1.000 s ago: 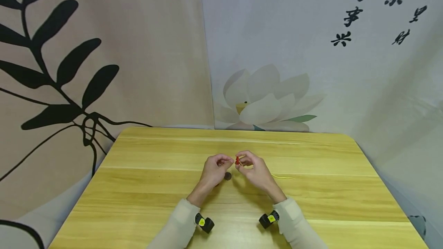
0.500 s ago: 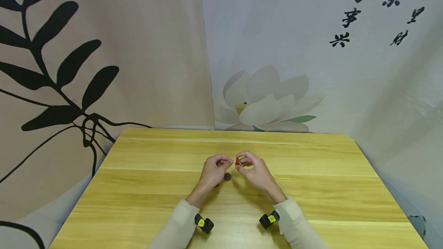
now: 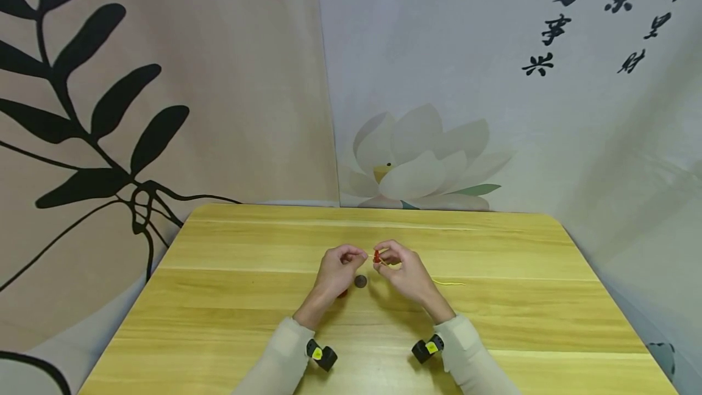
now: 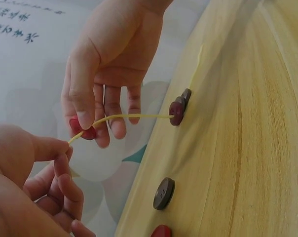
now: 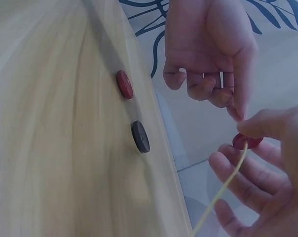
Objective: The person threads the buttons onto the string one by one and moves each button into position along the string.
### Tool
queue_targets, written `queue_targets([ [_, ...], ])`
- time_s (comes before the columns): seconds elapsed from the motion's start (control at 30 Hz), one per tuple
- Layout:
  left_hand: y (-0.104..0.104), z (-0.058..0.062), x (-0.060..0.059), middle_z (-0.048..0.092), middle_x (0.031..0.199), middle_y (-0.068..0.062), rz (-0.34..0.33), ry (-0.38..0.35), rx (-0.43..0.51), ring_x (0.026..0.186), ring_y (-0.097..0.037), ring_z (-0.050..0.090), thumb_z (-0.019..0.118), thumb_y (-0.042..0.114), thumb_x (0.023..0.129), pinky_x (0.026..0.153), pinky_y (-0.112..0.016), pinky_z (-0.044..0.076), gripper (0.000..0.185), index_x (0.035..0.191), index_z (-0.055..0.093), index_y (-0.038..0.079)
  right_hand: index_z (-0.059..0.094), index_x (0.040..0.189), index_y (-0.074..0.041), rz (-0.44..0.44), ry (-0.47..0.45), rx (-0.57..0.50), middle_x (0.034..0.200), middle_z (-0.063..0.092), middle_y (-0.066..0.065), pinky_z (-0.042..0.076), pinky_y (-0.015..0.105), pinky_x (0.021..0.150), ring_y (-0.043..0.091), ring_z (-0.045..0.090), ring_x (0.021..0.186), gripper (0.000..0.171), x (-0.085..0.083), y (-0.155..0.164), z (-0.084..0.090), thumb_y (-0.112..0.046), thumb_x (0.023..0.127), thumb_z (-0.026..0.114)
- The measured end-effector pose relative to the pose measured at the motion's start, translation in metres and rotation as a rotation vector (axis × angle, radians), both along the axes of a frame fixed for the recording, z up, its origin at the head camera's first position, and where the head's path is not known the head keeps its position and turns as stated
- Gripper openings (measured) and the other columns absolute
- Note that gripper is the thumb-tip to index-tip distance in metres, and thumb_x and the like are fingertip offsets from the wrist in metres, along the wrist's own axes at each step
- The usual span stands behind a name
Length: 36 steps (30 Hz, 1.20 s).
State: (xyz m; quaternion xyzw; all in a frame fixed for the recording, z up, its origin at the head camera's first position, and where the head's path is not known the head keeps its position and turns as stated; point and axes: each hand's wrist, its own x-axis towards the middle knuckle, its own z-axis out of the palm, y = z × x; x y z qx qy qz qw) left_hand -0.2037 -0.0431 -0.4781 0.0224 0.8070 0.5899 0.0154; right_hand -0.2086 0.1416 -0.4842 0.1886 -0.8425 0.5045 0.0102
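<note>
My hands meet over the middle of the wooden table [image 3: 230,297]. My right hand [image 3: 386,257] pinches a small red button [image 3: 376,256] between thumb and forefinger, shown close up as the red button [image 5: 246,141]. My left hand [image 3: 357,255] pinches the free end of a thin yellow cord [image 4: 134,117] right beside that button. The cord runs on to two threaded buttons [image 4: 177,111] lying on the table. In the head view the cord's tail [image 3: 451,283] trails off to the right of my right wrist.
A loose dark button [image 3: 360,281] and a loose red button [image 3: 342,293] lie on the table just below my left hand. Printed cloth hangs behind and beside the table. The table's edges show on all sides.
</note>
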Motion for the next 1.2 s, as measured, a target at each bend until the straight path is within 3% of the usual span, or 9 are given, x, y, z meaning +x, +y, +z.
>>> queue_targets([
  [0.33, -0.002, -0.001, -0.001, 0.062, 0.083, -0.003, -0.002, -0.005, 0.017, 0.076, -0.016, 0.053, 0.067, 0.021, 0.094, 0.068, -0.03, 0.044, 0.014, 0.095, 0.073, 0.008, 0.063, 0.119, -0.004, -0.006, 0.008, 0.004, 0.095, 0.074, 0.0, 0.05, 0.051, 0.088, 0.021, 0.067, 0.093, 0.031, 0.0, 0.001, -0.001, -0.007, 0.089, 0.072],
  [0.73, -0.005, 0.0, 0.0, 0.062, 0.083, -0.003, -0.011, -0.003, 0.025, 0.075, -0.016, 0.053, 0.067, 0.02, 0.095, 0.067, -0.028, 0.044, 0.017, 0.098, 0.072, 0.004, 0.062, 0.119, -0.004, -0.003, 0.006, 0.01, 0.098, 0.075, 0.008, 0.05, 0.049, 0.088, 0.023, 0.068, 0.095, 0.031, -0.002, 0.004, -0.002, -0.008, 0.09, 0.071],
  [0.97, -0.007, -0.001, 0.0, 0.063, 0.086, -0.004, -0.014, -0.014, 0.038, 0.077, -0.016, 0.054, 0.065, 0.02, 0.096, 0.071, -0.031, 0.045, 0.018, 0.099, 0.072, 0.004, 0.062, 0.119, -0.007, -0.017, -0.015, 0.025, 0.097, 0.075, 0.004, 0.05, 0.049, 0.088, 0.021, 0.067, 0.095, 0.031, -0.002, 0.006, -0.002, -0.009, 0.09, 0.07],
  [1.2, -0.011, 0.0, 0.0, 0.062, 0.085, -0.004, -0.021, -0.022, 0.05, 0.076, -0.016, 0.052, 0.065, 0.019, 0.096, 0.069, -0.029, 0.044, 0.019, 0.101, 0.071, 0.002, 0.063, 0.117, -0.016, -0.031, -0.032, 0.026, 0.1, 0.074, 0.01, 0.049, 0.052, 0.089, 0.023, 0.067, 0.097, 0.029, -0.002, 0.008, -0.003, -0.009, 0.09, 0.071],
])
